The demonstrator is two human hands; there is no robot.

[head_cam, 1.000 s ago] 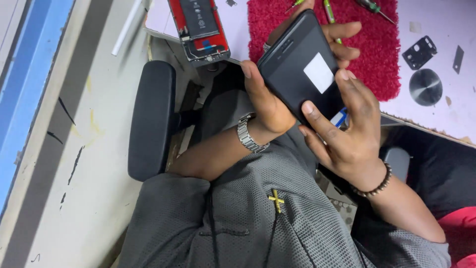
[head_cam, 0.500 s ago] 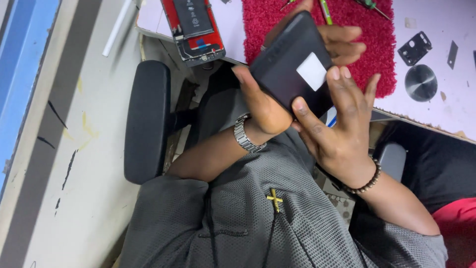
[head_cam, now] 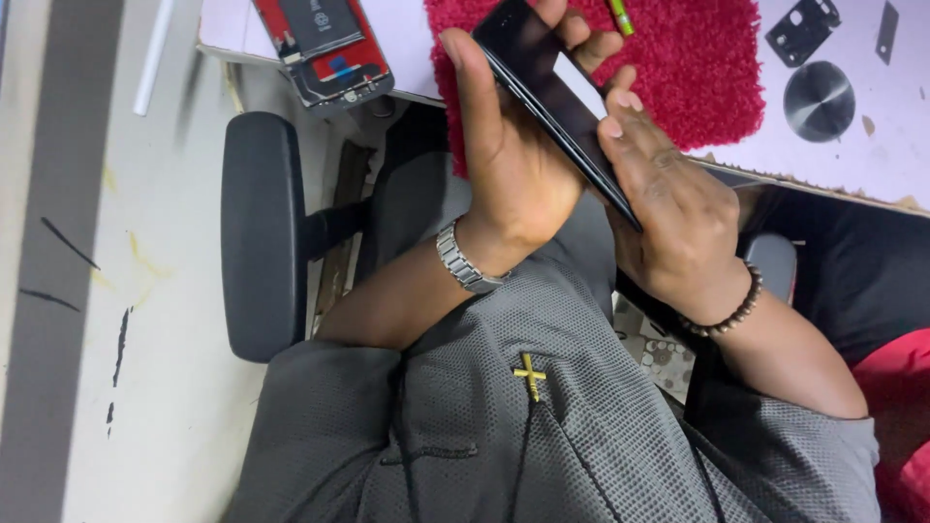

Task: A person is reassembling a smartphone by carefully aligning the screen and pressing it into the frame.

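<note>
Black phone (head_cam: 557,97) held up in the air with both hands, tilted on its edge, over the near edge of the table (head_cam: 901,165) and the lap. Left hand (head_cam: 513,165) wrapped around its left long side, thumb up along the edge, fingers curled behind the far end and showing over the top. Right hand (head_cam: 673,218) pressed on the other face, fingertips (head_cam: 615,121) flat on the dark surface near a pale rectangular patch (head_cam: 581,82), palm closed under the lower end. So both hands grasping the phone, none free.

Steel watch (head_cam: 467,260) on the left wrist, dark bead bracelet (head_cam: 727,312) on the right wrist.

Behind the phone, a red fluffy mat (head_cam: 707,68) lying on the table, reaching to its near edge. On the mat, near the far edge, a green pen-like tool (head_cam: 620,16), only partly seen. At the left end of the table an opened phone body (head_cam: 325,44) with red inside parts and black battery. Toward the right end, a round dark metal disc (head_cam: 819,100), and just beyond it a small black plate with holes (head_cam: 802,29).

Below the table, a black chair armrest (head_cam: 262,232) at the left side. Grey knit shirt (head_cam: 542,426) with a small gold cross (head_cam: 530,375) on the chest.
</note>
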